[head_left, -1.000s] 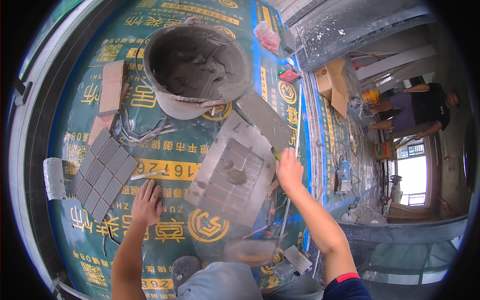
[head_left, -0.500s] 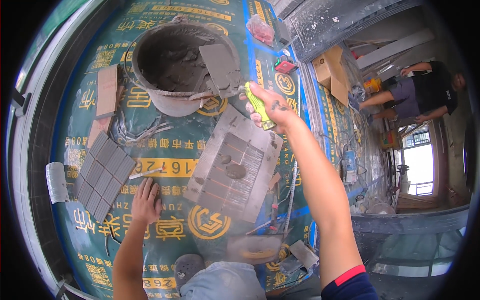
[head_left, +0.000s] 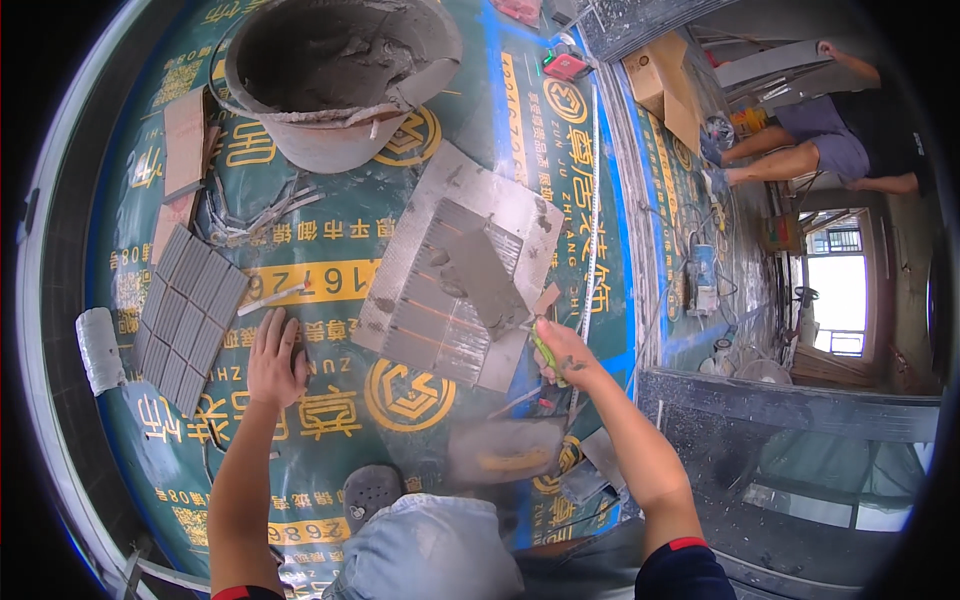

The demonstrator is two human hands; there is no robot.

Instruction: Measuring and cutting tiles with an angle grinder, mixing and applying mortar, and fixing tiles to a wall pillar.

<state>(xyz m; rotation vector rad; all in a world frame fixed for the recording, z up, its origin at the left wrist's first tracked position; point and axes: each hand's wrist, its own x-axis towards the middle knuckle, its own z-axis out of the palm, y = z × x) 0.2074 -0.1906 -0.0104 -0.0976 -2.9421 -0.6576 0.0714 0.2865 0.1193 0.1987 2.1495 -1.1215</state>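
Grey mortar on tile (head_left: pixel 455 285), right hand (head_left: pixel 562 352) clenched on trowel (head_left: pixel 490 283), left hand (head_left: pixel 274 362) flat, released, on sheet (head_left: pixel 330 395)

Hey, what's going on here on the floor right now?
A person kneels on a green printed floor sheet and spreads grey mortar over the back of a large tile. The right hand holds a green-handled trowel on the tile. The left hand rests flat on the sheet, beside a grid of small grey tiles. A mortar bucket stands beyond the tile.
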